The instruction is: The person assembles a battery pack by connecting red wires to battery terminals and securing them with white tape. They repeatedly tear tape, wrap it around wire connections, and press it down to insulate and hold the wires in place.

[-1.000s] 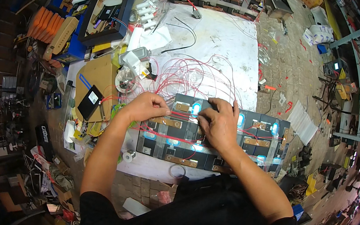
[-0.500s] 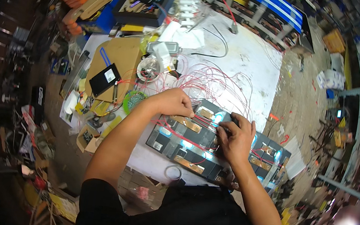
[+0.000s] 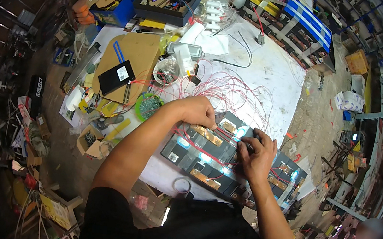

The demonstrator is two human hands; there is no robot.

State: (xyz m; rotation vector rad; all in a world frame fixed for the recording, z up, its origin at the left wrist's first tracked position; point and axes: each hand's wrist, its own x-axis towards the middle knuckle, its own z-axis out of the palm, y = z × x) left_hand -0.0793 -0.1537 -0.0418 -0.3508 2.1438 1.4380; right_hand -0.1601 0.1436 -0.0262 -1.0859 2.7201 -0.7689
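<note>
Tabletop (image 3: pixel 279 78) and all on it have just swung round in our view, and we take this to be the head turning, which would mean the work itself stays at the same spot. Against the picture a second ago, we find the dark pack (image 3: pixel 231 154) slanting down to the right where it sat nearly level; it lies on the tabletop's near part, under both hands. The blue-topped pack (image 3: pixel 306 19) at the far end shows further right, and the green bowl (image 3: pixel 138 106) shows beside the left forearm, where we barely saw it earlier.

Left hand (image 3: pixel 200 111) is narrow, thumb and fingertips drawn together on the red wires (image 3: pixel 223 134), seemingly pinching them at the same place along the pack. Right hand (image 3: pixel 259 158) rests over the pack's middle, forefinger and thumb close together and the other fingers spread; we cannot tell whether it grips a wire. Smallest of all, the copper strips (image 3: pixel 209 136) nearest the left fingertips sit on either side of those wires, just as before.
</note>
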